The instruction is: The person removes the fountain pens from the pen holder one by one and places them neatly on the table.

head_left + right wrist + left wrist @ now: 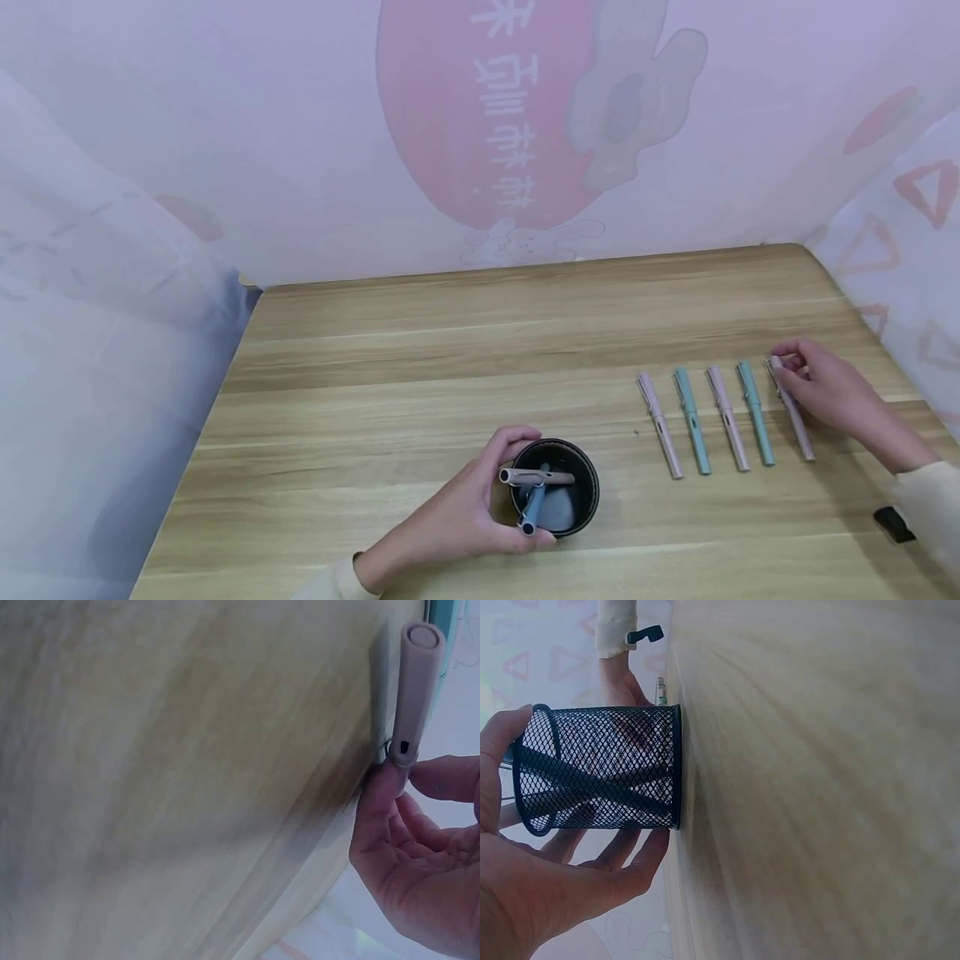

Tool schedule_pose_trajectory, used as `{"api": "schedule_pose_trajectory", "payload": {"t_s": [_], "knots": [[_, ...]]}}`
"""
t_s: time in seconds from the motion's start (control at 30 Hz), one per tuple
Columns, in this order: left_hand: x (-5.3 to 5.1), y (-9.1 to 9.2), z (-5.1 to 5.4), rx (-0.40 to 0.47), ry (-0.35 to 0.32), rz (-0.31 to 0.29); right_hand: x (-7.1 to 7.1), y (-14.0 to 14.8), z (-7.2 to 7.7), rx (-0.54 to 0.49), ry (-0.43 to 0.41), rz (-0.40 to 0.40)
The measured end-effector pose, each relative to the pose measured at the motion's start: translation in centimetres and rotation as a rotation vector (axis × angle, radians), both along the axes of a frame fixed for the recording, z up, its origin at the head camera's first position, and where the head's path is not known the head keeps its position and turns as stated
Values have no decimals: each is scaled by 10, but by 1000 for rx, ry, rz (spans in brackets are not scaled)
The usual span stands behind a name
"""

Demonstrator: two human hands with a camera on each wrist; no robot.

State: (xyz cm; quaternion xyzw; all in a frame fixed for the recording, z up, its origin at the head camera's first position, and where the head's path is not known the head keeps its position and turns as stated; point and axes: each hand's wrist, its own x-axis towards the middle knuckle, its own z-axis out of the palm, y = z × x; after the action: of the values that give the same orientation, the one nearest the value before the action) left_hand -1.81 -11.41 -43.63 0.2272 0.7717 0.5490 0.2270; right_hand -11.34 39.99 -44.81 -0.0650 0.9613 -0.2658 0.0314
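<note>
My left hand (468, 504) grips a black mesh pen holder (597, 492), thumb and fingers spread around its side. The holder stands upright on the table. Inside it, a greyish-pink pen (555, 477) and a blue pen (534, 504) lean across each other. At the right end of a row of pens, my right hand (836, 392) pinches a pink pen (797, 421) near its clip end. The right wrist view shows that pen (417, 697) between thumb and fingers; whether its far end touches the table I cannot tell.
Left of the held pen lie a teal pen (756, 412), a pink pen (728, 419), another teal pen (692, 421) and another pink pen (660, 425), side by side. A printed curtain (315, 167) hangs behind the wooden table (360, 358). A black strap (894, 525) is at the right sleeve.
</note>
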Motion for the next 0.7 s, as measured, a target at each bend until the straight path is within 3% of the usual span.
{"api": "schedule_pose_trajectory", "payload": {"t_s": [0.3,0.7], "knots": [[0,1,0,5,11,-4,1,-2,-4,-35,3,-16],[2,1,1,12,-25,9,2,-4,-6,-14,-17,-48]]}}
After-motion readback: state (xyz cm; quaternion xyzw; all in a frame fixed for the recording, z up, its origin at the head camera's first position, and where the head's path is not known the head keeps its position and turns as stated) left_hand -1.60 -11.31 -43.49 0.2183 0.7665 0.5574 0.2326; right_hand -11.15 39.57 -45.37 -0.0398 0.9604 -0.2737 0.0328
